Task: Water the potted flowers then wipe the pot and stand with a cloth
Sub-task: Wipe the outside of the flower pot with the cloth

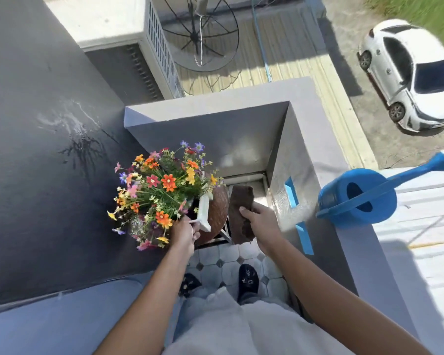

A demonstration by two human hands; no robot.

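Note:
A bunch of orange, red, yellow and purple flowers (159, 190) fills a brown round pot (219, 211) in the corner of a balcony. The pot sits on a white stand (224, 234), mostly hidden beneath it. My left hand (183, 234) grips a white edge (204, 213) at the pot's near rim. My right hand (260, 222) holds a dark brown cloth (240, 213) that hangs just right of the pot, close to its side. A blue watering can (359, 198) rests on the parapet ledge to the right, spout pointing right.
Grey parapet walls (287, 160) enclose the corner, with blue tape strips (304, 235) on the right wall. Dark wall with a wet stain (80, 144) on the left. Tiled floor (228, 262) and my feet below. An air-conditioner unit (128, 47) and a white car (410, 73) lie beyond.

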